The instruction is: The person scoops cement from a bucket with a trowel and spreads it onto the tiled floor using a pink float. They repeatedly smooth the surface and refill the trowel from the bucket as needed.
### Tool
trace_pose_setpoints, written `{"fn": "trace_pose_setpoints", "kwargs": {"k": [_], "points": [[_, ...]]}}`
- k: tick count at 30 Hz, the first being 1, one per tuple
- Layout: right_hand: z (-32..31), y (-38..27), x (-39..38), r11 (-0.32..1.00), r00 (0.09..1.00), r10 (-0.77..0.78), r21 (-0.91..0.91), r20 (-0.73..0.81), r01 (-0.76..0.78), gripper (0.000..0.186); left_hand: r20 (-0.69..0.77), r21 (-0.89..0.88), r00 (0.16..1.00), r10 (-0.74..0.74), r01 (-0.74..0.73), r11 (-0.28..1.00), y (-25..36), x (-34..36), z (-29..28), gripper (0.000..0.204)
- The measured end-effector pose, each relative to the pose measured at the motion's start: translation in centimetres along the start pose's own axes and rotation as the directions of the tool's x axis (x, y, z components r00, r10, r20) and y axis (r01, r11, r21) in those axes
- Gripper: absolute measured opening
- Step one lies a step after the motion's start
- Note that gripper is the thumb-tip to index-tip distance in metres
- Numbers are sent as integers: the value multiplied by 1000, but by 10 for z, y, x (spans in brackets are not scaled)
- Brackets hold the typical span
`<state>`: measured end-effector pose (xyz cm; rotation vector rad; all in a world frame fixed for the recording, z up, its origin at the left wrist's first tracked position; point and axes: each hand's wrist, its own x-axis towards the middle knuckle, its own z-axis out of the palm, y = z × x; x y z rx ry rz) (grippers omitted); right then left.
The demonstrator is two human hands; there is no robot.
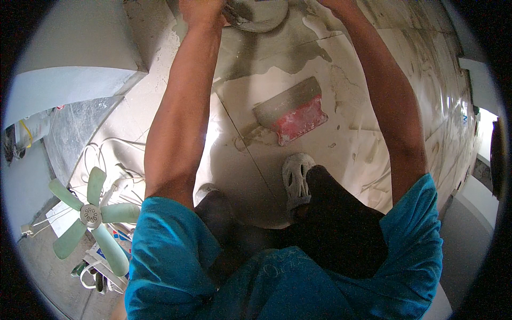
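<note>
At the top edge of the head view, my left hand (202, 9) is closed beside a round, grey-smeared container (266, 15). It seems to grip the container's left side, though the picture's edge cuts off most of its fingers. My right hand (336, 4) reaches to the top edge, right of the container; its fingers are out of the picture. Between my forearms a wide scraper (296, 114) lies on the floor, apart from both hands. Its broad blade is coated grey and its red grip is smeared with white. A wet grey patch (261, 58) spreads around and below the container.
My clog-like shoe (296, 178) stands on the pale tiled floor (240, 170), just below the scraper. To the left are a green-bladed fan (90, 216), loose cables (114, 141) and a white-handled bag (98, 272). A pale block-like structure (80, 80) rises at the upper left.
</note>
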<state>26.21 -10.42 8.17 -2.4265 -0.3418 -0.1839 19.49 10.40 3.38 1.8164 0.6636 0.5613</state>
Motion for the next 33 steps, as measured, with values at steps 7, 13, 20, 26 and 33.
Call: {"fn": "trace_pose_setpoints", "kwargs": {"k": [7,13,20,26,33], "points": [[24,15,8,993,989,-38,-117,-144,21,53,-82,-161,986,143,-154,975,-8,-2,3,36],[9,-2,4,998,998,-63,21,10,62,40,-96,-142,988,122,-135,981,-13,1,3,37],[3,0,-2,997,999,-35,67,14,34,38,87,-115,995,-45,55,992,-9,4,0,35],[4,-2,-5,994,1000,6,105,8,-7,42,62,-282,995,81,-61,958,-22,5,3,39],[0,1,-2,998,997,-67,-16,30,67,43,107,-255,994,18,10,967,-24,7,4,39]]}}
